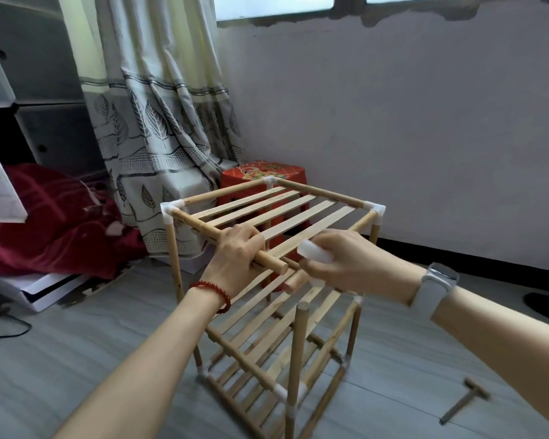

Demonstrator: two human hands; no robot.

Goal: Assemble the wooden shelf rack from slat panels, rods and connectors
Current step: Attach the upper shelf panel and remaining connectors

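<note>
A three-tier wooden shelf rack [263, 327] stands on the grey floor in the head view. My left hand [238, 251] grips the top panel's near rod [203, 231], whose free end sticks out past my fingers. Just to the right of that end, my right hand [346, 261] holds a white plastic connector [314, 252]. A second rod end [295, 282] shows under my right hand. The near right upright rod [298, 346] stands bare at its top, below the loose corner. White connectors join the other top corners [171, 211].
A small wooden mallet [465, 403] lies on the floor at the right. A red stool [263, 175] stands behind the rack by the wall. A curtain [159, 122], a red blanket [54, 217] and cabinet cubes fill the left side.
</note>
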